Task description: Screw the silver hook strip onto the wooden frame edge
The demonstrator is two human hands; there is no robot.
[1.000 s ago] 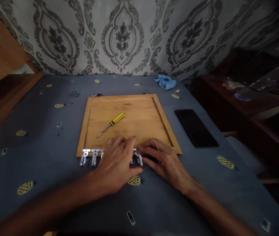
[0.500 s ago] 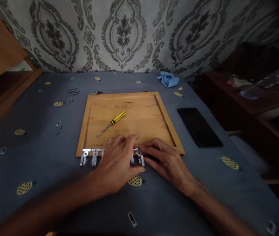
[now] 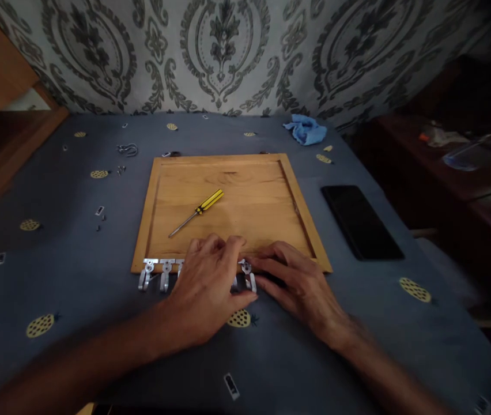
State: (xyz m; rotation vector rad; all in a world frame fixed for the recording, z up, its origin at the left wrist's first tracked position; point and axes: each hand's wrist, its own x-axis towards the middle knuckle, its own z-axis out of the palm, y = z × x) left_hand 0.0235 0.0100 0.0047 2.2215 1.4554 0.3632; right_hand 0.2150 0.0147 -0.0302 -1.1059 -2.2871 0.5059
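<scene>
A row of silvery metal hooks on a hook rail (image 3: 166, 268) lies along the near edge of a framed wooden panel (image 3: 228, 173). My left hand (image 3: 208, 282) arches over the middle of this rail, fingers on the panel side and thumb on the near side, covering several hooks. At the rail's right end my right hand (image 3: 295, 282) is closed, its fingertips and thumb against the last hook. Whether a small part sits between those fingertips is hidden. A yellow and black screwdriver (image 3: 204, 206) rests diagonally on the panel, its tip toward the lower left.
A black phone (image 3: 361, 222) lies right of the panel. Behind it is a crumpled blue cloth (image 3: 306, 130). On the left are loose metal hooks (image 3: 127, 150) and small screws (image 3: 120, 170). A patterned cloth (image 3: 76, 276) covers the table; a patterned wall (image 3: 159, 69) stands behind.
The view has shifted slightly, so the table objects appear a little higher and more spread out. Both hands stay at the hook rail in nearly the same pose.
</scene>
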